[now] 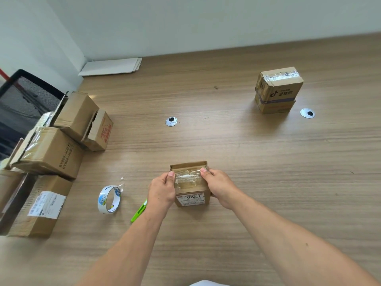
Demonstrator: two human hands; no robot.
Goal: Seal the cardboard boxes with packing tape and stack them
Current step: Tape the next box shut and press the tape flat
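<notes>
Lower centre of the frame, on the wooden table (237,153): a small cardboard box (190,185), clear tape across its top. Gripped from both sides: left hand (161,190) curled round the left edge with thumb pressed on the tape, right hand (218,186) likewise round the right edge. On the near face, a white label (192,198) with handwriting, roughly "98L7"; print below it too fine to read.

Just left, a clear tape roll (109,199) standing on edge, its blue-and-white lettering only partly legible. Beside it a green cutter (138,212), far end hidden behind the left wrist.

Upper right, two boxes (277,90) stacked, the top one taped and printed with a music-note logo and Chinese characters. Along the left edge, a pile of boxes (51,151), one marked "BY608-30", several cut off by the frame.
</notes>
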